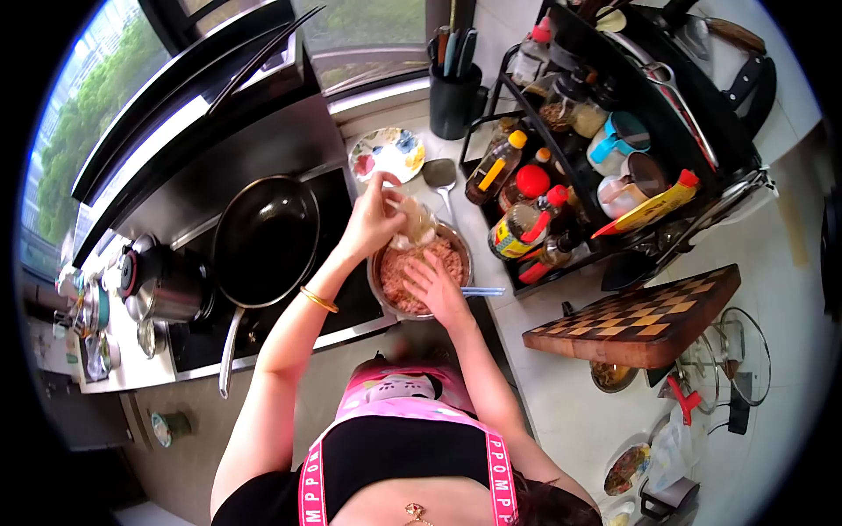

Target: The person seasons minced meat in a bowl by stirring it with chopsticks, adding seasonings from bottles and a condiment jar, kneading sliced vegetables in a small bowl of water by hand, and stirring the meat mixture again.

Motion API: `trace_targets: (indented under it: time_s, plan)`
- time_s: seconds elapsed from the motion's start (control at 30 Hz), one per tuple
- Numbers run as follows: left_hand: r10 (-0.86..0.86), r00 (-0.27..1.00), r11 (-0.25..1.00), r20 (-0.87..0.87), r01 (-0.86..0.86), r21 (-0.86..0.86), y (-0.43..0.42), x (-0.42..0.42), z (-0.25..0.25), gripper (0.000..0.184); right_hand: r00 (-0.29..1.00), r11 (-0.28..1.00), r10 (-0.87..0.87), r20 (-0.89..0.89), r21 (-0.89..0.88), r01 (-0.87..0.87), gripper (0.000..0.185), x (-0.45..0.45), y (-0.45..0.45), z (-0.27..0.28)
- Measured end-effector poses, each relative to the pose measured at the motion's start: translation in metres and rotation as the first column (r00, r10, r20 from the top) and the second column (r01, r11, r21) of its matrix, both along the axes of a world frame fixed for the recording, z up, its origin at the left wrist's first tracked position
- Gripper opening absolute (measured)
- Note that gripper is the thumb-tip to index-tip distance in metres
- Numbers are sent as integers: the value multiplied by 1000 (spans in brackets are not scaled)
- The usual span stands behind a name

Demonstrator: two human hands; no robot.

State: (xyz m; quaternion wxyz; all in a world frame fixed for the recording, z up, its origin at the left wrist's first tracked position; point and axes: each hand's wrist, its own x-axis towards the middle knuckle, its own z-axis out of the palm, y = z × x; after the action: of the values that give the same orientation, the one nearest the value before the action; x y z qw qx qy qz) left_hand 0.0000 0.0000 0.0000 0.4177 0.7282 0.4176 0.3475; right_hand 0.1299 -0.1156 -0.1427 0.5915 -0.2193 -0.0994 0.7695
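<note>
A metal bowl [374, 282] of pink minced meat [399, 267] stands on the counter in front of me. My left hand [377, 219] is closed on a small see-through container [416, 226], tilted above the far side of the bowl. Something pale shows at its lower end; whether it is glass or plastic I cannot make out. My right hand [436, 287] is spread palm down over the meat, its fingers apart and holding nothing. Whether its fingertips touch the meat is unclear. Light blue chopsticks [484, 291] stick out past the bowl's right side.
Left of the bowl, a black frying pan [267, 241] sits on the stove, near a steel pot [167, 285]. Beyond the bowl are a patterned plate [386, 153] and a spatula [440, 175]. To the right stand a seasoning rack [526, 114] with bottles and a checkered cutting board [636, 316].
</note>
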Motion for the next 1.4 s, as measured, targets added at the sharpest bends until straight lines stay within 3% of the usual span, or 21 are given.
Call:
trace_targets:
  time_s: [0.1, 0.17, 0.3, 0.4, 0.63, 0.7, 0.83, 0.93, 1.03, 1.17, 1.23, 1.3, 1.37, 1.4]
  plan:
    - [-19, 996, 989, 86, 6, 151, 17, 44, 45, 37, 966, 1000, -20, 258, 4, 19, 46, 24, -33, 12]
    - [-109, 991, 918, 83, 68, 391, 40, 74, 76, 36, 943, 999, 16, 332, 33, -28, 40, 31, -48, 27]
    - [-51, 990, 843, 133, -29, 537, 79, 150, 121, 32, 892, 996, 5, 452, 73, -42, 41, 32, -74, 41]
    - [-25, 998, 743, 63, -23, 669, 116, 197, 121, 29, 841, 995, -40, 539, 94, -13, 41, 35, -88, 34]
    - [21, 995, 674, -93, 55, 737, 139, 238, 111, 32, 811, 995, -95, 577, 36, 91, 38, 52, -105, 33]
    - [54, 992, 666, -116, 51, 744, 144, 244, 114, 31, 846, 987, -143, 514, 7, 162, 32, 55, -104, 40]
    - [102, 992, 640, -81, -3, 768, 146, 254, 119, 26, 837, 986, -147, 527, 9, 167, 33, 58, -101, 39]
    - [-24, 993, 598, 115, -78, 798, 150, 262, 115, 23, 838, 988, -137, 529, 10, 155, 32, 56, -100, 41]
    - [-136, 973, 616, 184, -62, 785, 151, 271, 106, 22, 841, 992, -107, 530, 3, 125, 32, 51, -100, 41]
    - [-72, 997, 681, 30, 27, 732, 155, 266, 82, 19, 819, 997, -10, 574, -59, 53, 29, 48, -105, 22]
    - [-75, 991, 580, -111, 134, 804, 166, 260, 74, 22, 789, 990, 42, 613, -131, 50, 26, 53, -106, 1]
    - [168, 979, 462, -113, 23, 887, 145, 245, 70, 31, 758, 974, -14, 652, -164, 159, 25, 60, -105, -22]
    - [144, 987, 626, 64, -141, 767, 119, 221, 67, 38, 712, 909, -62, 699, -255, 330, 24, 69, -93, -44]
    - [145, 977, 569, 157, -212, 794, 107, 204, 56, 37, 661, 907, -118, 741, -191, 375, 28, 70, -89, -44]
